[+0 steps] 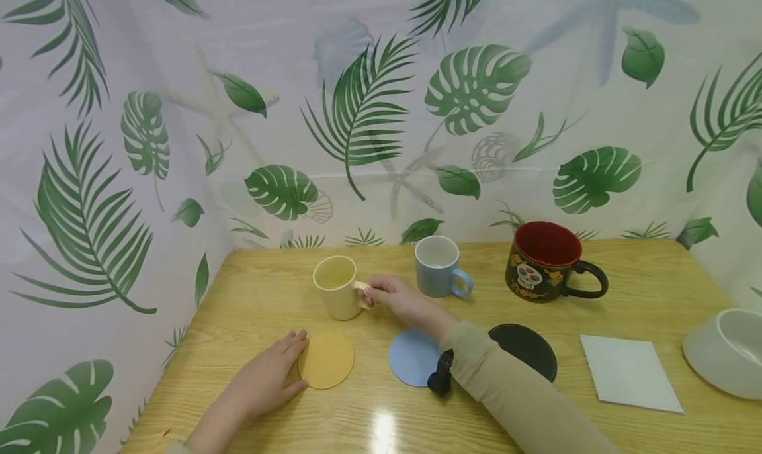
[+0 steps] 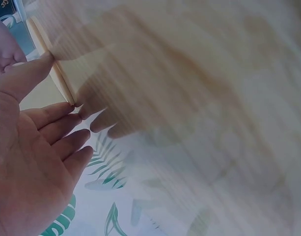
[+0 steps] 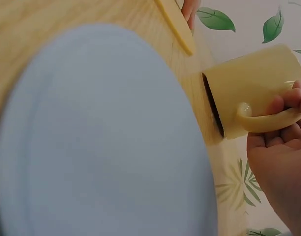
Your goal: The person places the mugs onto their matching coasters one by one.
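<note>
My right hand [image 1: 405,302] grips the handle of a pale yellow mug [image 1: 338,298], fingers curled round it in the right wrist view. The mug [image 3: 256,91] shows a dark line along its base there; whether it touches the table I cannot tell. My left hand [image 1: 264,378] rests on the table at the left edge of a round yellow coaster [image 1: 327,360]. Its thumb and index fingertips touch the coaster's rim [image 2: 62,81], the fingers fairly straight. A blue coaster [image 1: 412,356] lies under my right forearm, partly hidden by the wrist strap.
Behind my right hand stands a blue mug [image 1: 437,269]. Farther right are a black skull-patterned mug [image 1: 538,265] with a red inside, a black coaster [image 1: 526,348] partly covered by my sleeve, a white square coaster [image 1: 631,372] and a white cup [image 1: 723,355]. Leaf-patterned cloth [image 1: 381,110] hangs behind the table.
</note>
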`<act>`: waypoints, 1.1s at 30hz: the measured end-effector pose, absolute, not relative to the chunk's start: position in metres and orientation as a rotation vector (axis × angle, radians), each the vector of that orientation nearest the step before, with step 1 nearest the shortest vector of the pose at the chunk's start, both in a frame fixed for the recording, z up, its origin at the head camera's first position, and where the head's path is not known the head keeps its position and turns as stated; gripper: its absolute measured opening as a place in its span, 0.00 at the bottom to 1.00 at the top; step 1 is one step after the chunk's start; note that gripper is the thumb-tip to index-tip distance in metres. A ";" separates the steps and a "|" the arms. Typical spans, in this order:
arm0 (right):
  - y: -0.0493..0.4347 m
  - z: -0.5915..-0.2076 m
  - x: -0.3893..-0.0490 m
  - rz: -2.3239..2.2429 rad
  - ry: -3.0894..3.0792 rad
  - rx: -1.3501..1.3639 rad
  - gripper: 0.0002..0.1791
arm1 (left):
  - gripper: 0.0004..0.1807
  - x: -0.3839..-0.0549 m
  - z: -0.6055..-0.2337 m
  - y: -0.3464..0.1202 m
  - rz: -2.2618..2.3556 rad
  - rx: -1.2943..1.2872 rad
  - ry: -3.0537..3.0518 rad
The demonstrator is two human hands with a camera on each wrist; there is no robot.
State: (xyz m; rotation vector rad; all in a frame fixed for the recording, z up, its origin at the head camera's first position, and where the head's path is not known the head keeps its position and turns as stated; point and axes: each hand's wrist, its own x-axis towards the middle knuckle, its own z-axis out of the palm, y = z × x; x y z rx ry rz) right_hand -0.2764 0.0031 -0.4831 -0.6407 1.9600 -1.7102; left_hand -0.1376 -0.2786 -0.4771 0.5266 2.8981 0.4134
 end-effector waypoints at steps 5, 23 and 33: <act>0.006 -0.483 -0.272 -1.746 1.925 -0.610 0.17 | 0.40 -0.138 -0.477 -0.278 0.423 0.511 2.886; 0.008 -0.474 -0.253 -1.842 1.752 -0.622 0.12 | 0.40 -0.136 -0.474 -0.276 0.447 0.499 2.885; 0.002 -0.461 -0.235 -1.972 1.634 -0.629 0.11 | 0.40 -0.136 -0.474 -0.276 0.458 0.495 2.890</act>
